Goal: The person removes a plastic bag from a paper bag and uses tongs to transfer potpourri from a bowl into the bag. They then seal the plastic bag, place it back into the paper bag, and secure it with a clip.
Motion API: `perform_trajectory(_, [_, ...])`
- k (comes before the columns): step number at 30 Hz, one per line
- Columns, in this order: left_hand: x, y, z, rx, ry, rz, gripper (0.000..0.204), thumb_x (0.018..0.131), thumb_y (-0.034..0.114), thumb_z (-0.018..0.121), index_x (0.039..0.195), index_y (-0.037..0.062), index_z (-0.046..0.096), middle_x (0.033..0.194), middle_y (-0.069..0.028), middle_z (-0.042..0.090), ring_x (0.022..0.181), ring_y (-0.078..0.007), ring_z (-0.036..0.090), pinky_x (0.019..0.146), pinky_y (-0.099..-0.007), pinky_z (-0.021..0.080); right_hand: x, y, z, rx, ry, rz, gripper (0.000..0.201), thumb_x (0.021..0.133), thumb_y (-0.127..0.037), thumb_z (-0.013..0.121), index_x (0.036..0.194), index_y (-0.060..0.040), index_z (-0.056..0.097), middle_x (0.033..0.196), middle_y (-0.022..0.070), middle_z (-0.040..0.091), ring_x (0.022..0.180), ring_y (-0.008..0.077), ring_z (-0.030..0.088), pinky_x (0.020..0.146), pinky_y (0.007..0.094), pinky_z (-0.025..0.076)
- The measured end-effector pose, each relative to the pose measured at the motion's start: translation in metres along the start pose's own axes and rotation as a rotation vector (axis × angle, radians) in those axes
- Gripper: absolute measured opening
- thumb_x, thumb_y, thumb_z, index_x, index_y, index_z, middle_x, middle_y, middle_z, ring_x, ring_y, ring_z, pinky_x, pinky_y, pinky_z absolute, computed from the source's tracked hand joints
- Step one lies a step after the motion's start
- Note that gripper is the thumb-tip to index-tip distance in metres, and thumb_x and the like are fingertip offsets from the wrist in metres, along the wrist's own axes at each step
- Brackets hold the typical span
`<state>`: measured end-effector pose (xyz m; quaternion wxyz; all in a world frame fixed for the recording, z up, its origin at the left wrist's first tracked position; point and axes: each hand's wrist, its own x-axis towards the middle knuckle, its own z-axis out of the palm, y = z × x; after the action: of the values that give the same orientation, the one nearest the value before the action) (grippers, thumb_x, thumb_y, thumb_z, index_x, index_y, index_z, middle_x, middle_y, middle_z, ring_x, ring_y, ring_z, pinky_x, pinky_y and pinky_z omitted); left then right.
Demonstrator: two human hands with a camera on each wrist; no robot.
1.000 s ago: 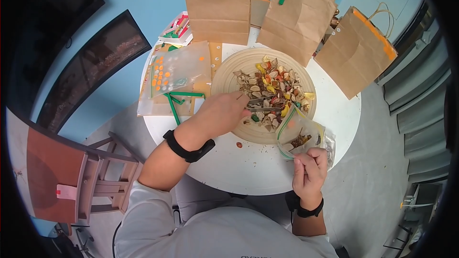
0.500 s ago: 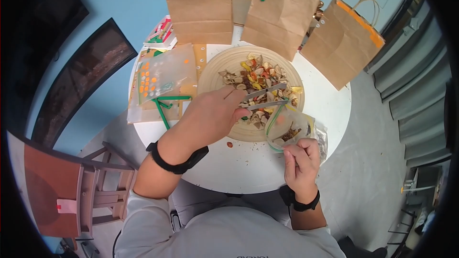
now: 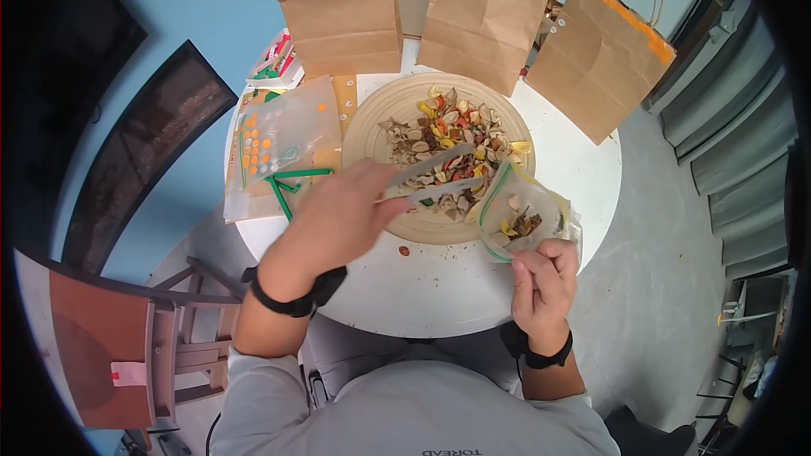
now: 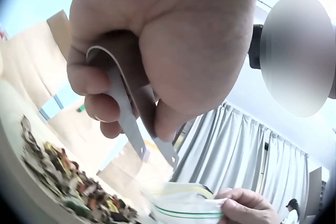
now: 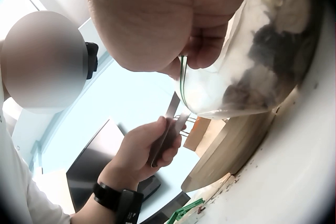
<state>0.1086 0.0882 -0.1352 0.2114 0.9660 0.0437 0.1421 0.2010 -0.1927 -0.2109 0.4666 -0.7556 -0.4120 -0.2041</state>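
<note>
The left hand (image 3: 342,207) grips one pair of metal tongs (image 3: 435,160) over one round platter (image 3: 363,131) of potpourri (image 3: 460,122) — the right hand (image 3: 545,287) pinches one partly filled zip bag (image 3: 542,200) at the platter's edge. Three kraft paper bags (image 3: 342,25) stand behind on the counter (image 3: 422,308), a fourth mostly hidden.

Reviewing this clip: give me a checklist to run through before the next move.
1. Left hand grips the metal tongs: ok.
2. Tong tips apart, nothing between them: ok.
3. Right hand pinches the rim of the clear bag: ok.
4. Bag mouth open: ok, with dried pieces inside.
5. Table free of spills: not ok, a reddish bit and crumbs lie near the round plate.
6. Bag full enough: cannot tell.
</note>
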Motion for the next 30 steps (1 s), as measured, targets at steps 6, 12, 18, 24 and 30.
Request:
perform_trajectory(6, [-0.019,-0.023,0.002,0.236,-0.069,-0.158,0.034,0.093,0.026,0.077,0.112,-0.0001,0.068,0.095,-0.0185,0.070,0.089,-0.0421,0.070,0.075,-0.0491,0.055,-0.007,0.003,-0.006,-0.005,0.034,-0.027,0.014,0.084,0.006,0.074,0.096,-0.0003,0.074,0.094,0.0112,0.054,0.075,0.0212,0.052,0.063,0.0302,0.043])
perform_trajectory(12, [0.012,-0.021,0.031,0.220,-0.124,-0.127,0.032,0.097,0.032,0.072,0.105,0.0023,0.067,0.097,-0.0171,0.070,0.090,-0.0404,0.071,0.076,-0.0497,0.056,-0.010,0.002,-0.008,-0.013,0.032,-0.028,0.014,0.084,0.005,0.074,0.097,-0.0007,0.074,0.094,0.0115,0.054,0.075,0.0216,0.053,0.064,0.0307,0.044])
perform_trajectory(18, [0.036,-0.027,0.056,0.188,-0.141,-0.068,0.030,0.099,0.033,0.069,0.106,0.0038,0.068,0.099,-0.0146,0.071,0.091,-0.0388,0.071,0.076,-0.0492,0.056,-0.013,0.005,-0.010,-0.029,0.037,-0.026,0.015,0.085,0.004,0.074,0.098,-0.0014,0.074,0.094,0.0115,0.055,0.076,0.0220,0.053,0.066,0.0313,0.044])
perform_trajectory(24, [0.030,-0.041,0.060,0.149,-0.056,-0.017,0.024,0.099,0.028,0.069,0.107,0.0056,0.068,0.096,-0.0144,0.070,0.089,-0.0385,0.070,0.075,-0.0486,0.056,-0.011,0.007,-0.009,-0.034,0.027,-0.032,0.015,0.085,0.004,0.074,0.099,-0.0018,0.074,0.095,0.0114,0.055,0.077,0.0226,0.053,0.067,0.0321,0.045])
perform_trajectory(30, [0.025,-0.041,0.045,0.121,0.013,-0.016,0.022,0.097,0.024,0.071,0.108,0.0051,0.069,0.096,-0.0151,0.071,0.088,-0.0398,0.069,0.075,-0.0480,0.055,-0.009,0.006,-0.006,-0.012,0.018,-0.009,0.015,0.084,0.005,0.075,0.098,-0.0019,0.074,0.094,0.0110,0.054,0.077,0.0221,0.053,0.065,0.0314,0.045])
